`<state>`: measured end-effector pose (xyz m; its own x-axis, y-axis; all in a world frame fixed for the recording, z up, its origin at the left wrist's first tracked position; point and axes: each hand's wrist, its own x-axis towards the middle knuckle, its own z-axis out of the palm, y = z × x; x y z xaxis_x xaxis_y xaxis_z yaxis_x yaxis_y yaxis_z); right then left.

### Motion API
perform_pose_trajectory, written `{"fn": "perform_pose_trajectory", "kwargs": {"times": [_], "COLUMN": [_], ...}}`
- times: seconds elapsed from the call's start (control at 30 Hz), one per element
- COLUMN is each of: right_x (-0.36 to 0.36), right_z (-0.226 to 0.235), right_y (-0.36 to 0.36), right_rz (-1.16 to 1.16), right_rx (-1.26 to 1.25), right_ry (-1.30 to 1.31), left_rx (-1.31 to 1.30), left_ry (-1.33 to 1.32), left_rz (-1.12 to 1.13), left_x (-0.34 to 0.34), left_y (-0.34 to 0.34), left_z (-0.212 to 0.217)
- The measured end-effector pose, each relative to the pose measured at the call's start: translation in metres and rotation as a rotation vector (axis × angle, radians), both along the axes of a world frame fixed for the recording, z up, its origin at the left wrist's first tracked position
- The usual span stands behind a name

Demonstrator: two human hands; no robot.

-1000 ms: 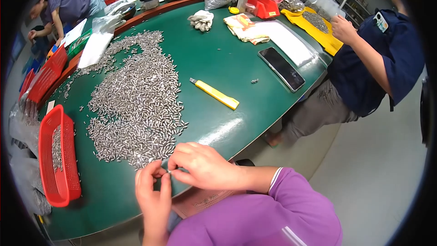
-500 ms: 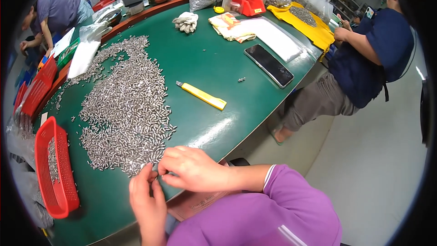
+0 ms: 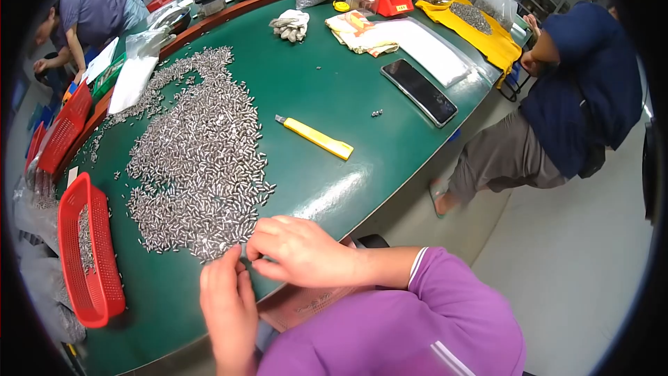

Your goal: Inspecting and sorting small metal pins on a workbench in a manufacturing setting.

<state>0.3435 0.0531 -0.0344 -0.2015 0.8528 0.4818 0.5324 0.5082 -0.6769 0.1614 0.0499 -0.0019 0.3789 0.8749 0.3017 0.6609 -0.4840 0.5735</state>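
A broad heap of small shiny metal pins (image 3: 198, 160) covers the left part of the green table. At the heap's near edge, my left hand (image 3: 228, 299) has its fingers drawn together, tips touching the pins. Close on its right, my right hand (image 3: 299, 251) is curled with its fingertips pinched, almost meeting the left one. Whatever lies between the fingers of either hand is too small or hidden to make out. Beneath my right forearm, partly covered, a pinkish perforated tray (image 3: 306, 306) holds a few pins.
Left of the heap stands a red perforated basket (image 3: 110, 264) with pins inside. A yellow utility knife (image 3: 316, 139) and a phone (image 3: 419, 92) lie to the right. Farther back are gloves (image 3: 290, 25) and a patterned cloth (image 3: 358, 33). A person (image 3: 577, 90) stands beyond the right edge.
The whole view has shifted slightly. My left fingers have come closer together, while my right hand stays nearly in place. The person at the right has turned and their hands have moved.
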Motion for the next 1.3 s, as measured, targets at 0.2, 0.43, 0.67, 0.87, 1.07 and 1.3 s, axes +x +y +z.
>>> {"fn": "perform_pose_trajectory", "kwargs": {"times": [0.2, 0.43, 0.67, 0.87, 1.07, 1.3], "right_x": [-0.005, 0.002, 0.0, 0.0, 0.0, 0.031], "right_z": [-0.001, 0.007, 0.011, 0.01, 0.01, 0.02], "right_y": [-0.001, -0.001, 0.003, 0.002, 0.002, 0.0], "right_rz": [0.024, -0.005, 0.003, 0.024, 0.02, 0.439], "right_rx": [-0.008, -0.035, -0.074, -0.068, -0.04, -0.138], "right_ry": [0.011, -0.072, -0.066, -0.076, -0.074, -0.156], "left_rx": [-0.014, -0.017, 0.083, 0.022, 0.057, -0.179], "left_ry": [-0.035, -0.346, -0.255, -0.268, -0.223, -0.199], "left_rz": [0.041, 0.018, 0.029, 0.073, 0.048, -0.355], "left_x": [-0.003, -0.002, -0.006, -0.005, -0.007, -0.028], "left_y": [-0.003, -0.001, 0.002, -0.003, -0.002, -0.004], "left_z": [-0.009, -0.033, -0.03, -0.029, -0.029, -0.011]}}
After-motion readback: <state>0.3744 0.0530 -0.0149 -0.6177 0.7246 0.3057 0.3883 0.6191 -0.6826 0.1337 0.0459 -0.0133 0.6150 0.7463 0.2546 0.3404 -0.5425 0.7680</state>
